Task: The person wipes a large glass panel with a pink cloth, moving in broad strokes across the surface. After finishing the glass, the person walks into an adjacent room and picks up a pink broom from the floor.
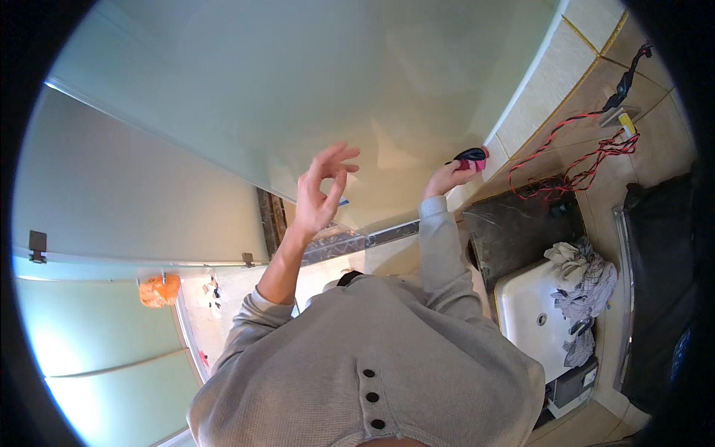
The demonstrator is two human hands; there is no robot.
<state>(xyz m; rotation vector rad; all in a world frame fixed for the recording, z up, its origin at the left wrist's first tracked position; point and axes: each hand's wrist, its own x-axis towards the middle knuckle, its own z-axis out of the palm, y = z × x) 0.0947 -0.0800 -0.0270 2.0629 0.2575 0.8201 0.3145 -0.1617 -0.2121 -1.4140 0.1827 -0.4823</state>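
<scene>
Before me stands a large frosted glass panel [357,78]. My right hand [447,177] grips a bunched black and pink cloth [471,159] close to where the glass meets the tiled wall. Whether the cloth presses on the glass or on the wall tile, I cannot tell. My left hand [327,184] is raised in front of the glass, its fingers curved and apart, with nothing in it. A small blue thing [343,201] shows just behind the left thumb, mostly hidden.
On my right, a white washbasin [525,313] holds crumpled cloths [584,282] at its rim, beside a dark stone counter [519,234]. Tangled red and black wires [592,167] hang from a wall socket. To the left are a glass door [139,184] and an orange plastic bag [160,291].
</scene>
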